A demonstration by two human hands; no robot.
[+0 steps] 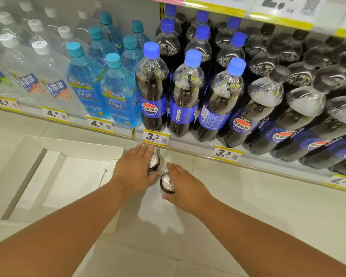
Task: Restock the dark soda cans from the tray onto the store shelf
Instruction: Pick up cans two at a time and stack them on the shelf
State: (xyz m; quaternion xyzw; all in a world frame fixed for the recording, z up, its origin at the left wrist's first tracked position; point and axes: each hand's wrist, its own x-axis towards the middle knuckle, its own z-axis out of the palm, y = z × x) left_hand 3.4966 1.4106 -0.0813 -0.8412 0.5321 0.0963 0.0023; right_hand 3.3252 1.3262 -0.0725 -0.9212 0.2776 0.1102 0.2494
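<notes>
A: Item 1, far left: the tray [22,172] lay on the floor, and no cans showed in the part visible. Item 2: the left hand [135,172] held 1 dark can [154,162], fingers [146,149] laid almost straight over its far side, thumb against the near side.

B: Was that hold secure?

A: Judged marginal. With so little curl, the can could have slipped and dropped to the floor tiles.

B: And the right hand [185,189]?

A: It held a 2nd can [167,182] from the right side, thumb at the near rim; how far its fingers wrapped could not be told. Both cans were just beside each other, below the shelf edge [190,145].

B: Other hazards?

A: Cans knocking together, or a lifted can striking the price rail or the front Pepsi bottles [185,92] and toppling 1.
</notes>
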